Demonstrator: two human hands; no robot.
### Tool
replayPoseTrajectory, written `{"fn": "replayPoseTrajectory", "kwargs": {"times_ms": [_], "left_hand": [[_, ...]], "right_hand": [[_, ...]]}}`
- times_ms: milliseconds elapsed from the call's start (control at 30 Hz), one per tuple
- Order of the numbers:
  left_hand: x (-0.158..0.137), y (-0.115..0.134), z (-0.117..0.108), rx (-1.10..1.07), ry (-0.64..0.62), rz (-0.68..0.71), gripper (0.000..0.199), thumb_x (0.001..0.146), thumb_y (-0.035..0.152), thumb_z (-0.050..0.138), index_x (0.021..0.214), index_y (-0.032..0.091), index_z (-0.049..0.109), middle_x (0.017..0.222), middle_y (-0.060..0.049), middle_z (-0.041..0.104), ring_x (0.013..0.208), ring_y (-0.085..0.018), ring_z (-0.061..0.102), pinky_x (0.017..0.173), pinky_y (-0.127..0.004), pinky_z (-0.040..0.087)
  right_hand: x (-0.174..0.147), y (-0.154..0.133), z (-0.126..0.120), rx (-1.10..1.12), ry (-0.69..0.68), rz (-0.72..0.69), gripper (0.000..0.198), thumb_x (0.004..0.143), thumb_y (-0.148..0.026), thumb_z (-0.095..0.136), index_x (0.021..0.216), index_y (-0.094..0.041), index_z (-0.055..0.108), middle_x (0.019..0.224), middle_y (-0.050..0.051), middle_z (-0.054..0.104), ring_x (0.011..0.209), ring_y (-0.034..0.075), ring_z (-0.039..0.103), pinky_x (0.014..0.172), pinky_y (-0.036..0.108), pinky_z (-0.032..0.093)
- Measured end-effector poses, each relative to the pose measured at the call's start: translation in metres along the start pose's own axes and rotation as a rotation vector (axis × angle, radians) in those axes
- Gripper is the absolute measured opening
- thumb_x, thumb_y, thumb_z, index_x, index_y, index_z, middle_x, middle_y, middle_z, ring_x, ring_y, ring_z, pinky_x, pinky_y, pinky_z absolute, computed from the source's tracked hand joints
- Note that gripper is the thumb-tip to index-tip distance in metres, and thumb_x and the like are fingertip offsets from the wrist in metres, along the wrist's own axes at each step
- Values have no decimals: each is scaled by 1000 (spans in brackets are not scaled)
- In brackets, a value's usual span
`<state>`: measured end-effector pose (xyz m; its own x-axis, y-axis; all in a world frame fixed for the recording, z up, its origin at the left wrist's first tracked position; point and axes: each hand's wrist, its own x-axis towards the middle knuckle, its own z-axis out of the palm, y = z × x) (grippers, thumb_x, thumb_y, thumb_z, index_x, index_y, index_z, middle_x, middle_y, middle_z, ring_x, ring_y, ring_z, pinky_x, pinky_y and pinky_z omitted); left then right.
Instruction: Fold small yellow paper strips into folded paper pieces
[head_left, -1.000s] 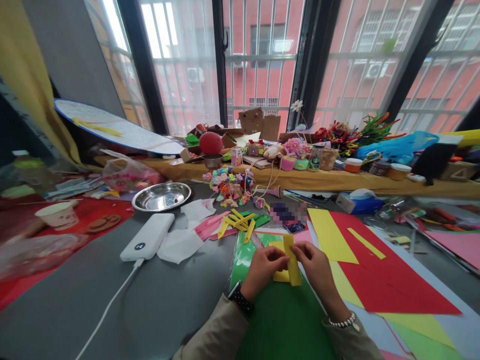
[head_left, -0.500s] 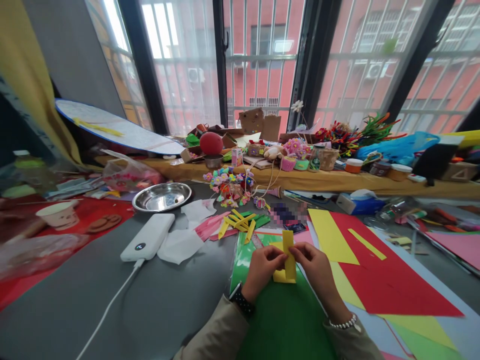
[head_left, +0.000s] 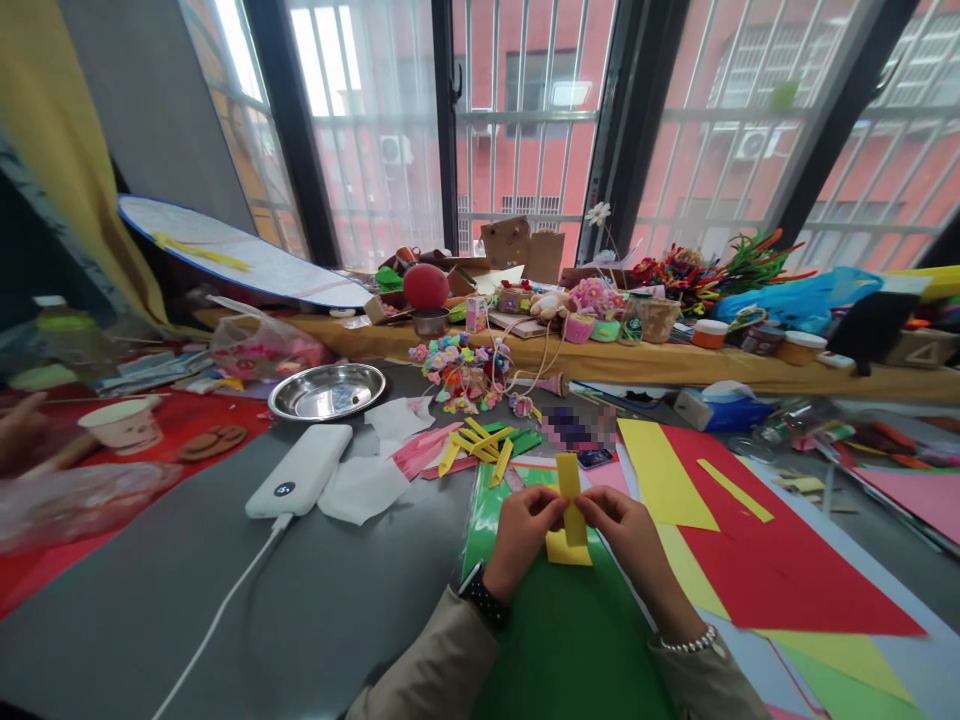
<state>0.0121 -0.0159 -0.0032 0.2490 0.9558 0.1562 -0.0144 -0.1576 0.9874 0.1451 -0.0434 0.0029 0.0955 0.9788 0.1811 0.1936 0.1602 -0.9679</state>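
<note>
Reading the clock from the pinch point: working above a grey surface [head_left: 150, 590], directly over a green mat [head_left: 570, 640] spreading toward six, with a red sheet [head_left: 795, 560] lying between three and four. Reaching in from eight with the left hand [head_left: 521, 530] and from four with the right hand [head_left: 626, 530], each closed thumb-to-finger, almost meeting. With a loose pile of folded strips [head_left: 486, 441] at ten, near the left hand but apart from it. Grasping a single yellow strip [head_left: 568, 478] in both hands, over the mat. Looks like paper: should weigh next to nothing, bend easily, slip little, and crease or tear under rough handling. Best taken by the long edges near the middle, lightly; would probably buckle if pushed end-on. Runs its long axis from twelve to six, tipped slightly toward eleven at the top and five at the bottom, with a flat face toward the viewer; cannot tell of any crease under the fingertips. Overlaps at six a partly hidden yellow piece [head_left: 561, 553]; cannot tell about contact.
</note>
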Motion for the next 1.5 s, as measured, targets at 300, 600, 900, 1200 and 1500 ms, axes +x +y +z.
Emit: {"fn": "replayPoseTrajectory", "kwargs": {"times_ms": [300,600,900,1200,1500], "left_hand": [[-1,1,-1,-4,-90,-37,27,66,39,52,60,13,55,51,-1,57,49,-11,53,49,-20,41],[1,0,0,-58,-35,26,21,64,33,55,64,13,56,54,0,56,52,-11,54,51,-20,41],[1,1,-1,-138,-58,-76,23,63,34,56,62,12,57,52,-1,58,50,-10,54,51,-20,42],[1,-1,0,-160,3,-60,23,63,34,57,59,11,55,53,-2,60,52,-12,56,53,-22,44],[5,5,-5,-273,112,-152,26,55,32,64,67,9,61,65,-4,62,59,-13,56,54,-21,44]], "right_hand": [[1,4,-2,-53,1,-9,25,67,-40,52,71,-16,56,64,2,58,60,15,52,54,24,40],[-1,3,0,-69,53,-14,26,67,-40,52,70,-15,57,65,3,60,61,16,54,55,24,41],[-1,0,1,-121,34,-32,24,69,-39,50,68,-15,56,57,1,56,51,13,50,49,22,40],[1,3,1,-84,-73,3,28,70,-40,47,66,-14,56,57,2,56,54,13,53,51,22,42],[0,-1,1,-57,-147,7,27,70,-38,49,64,-13,58,57,3,58,55,14,54,53,23,43]]}}
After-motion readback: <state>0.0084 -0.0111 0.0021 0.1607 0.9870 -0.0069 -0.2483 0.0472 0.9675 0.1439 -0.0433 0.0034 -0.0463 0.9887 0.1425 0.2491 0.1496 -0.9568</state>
